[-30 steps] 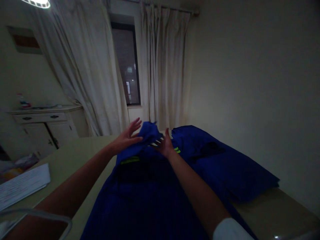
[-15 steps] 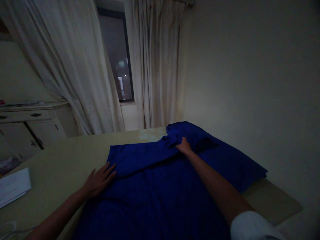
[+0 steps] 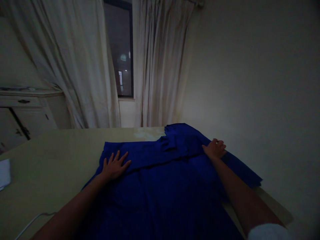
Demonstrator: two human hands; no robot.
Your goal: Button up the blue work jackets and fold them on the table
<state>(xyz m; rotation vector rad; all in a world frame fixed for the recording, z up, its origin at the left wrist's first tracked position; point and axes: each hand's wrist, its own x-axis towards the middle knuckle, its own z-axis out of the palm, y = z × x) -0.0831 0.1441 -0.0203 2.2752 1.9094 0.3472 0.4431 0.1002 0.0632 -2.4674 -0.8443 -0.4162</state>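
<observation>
A deep blue garment (image 3: 160,196) is spread over the table in front of me, with a long folded strip lying across its upper part. On the left end of that strip my left hand (image 3: 113,168) rests flat, palm down, fingers spread. My right hand (image 3: 215,149) lies at the strip's right end, thumb stretched to the left and the other fingers apart and slightly bent. I see no cloth pinched in it. Beyond that hand, part of the garment reaches out toward the wall, and a crumpled bit stands up near the strip's middle.
The pale tabletop (image 3: 57,156) runs beneath the garment. White folded paper (image 3: 4,173) lies at its left edge, and a thin white cable (image 3: 35,218) near my left forearm. Behind are curtains (image 3: 160,66), a dark window (image 3: 121,50) and a cabinet (image 3: 32,113). A wall (image 3: 250,83) borders the right.
My right hand has moved right along the strip, which now lies flatter there. The left hand has shifted from the garment's edge farther onto the cloth. The view has turned slightly.
</observation>
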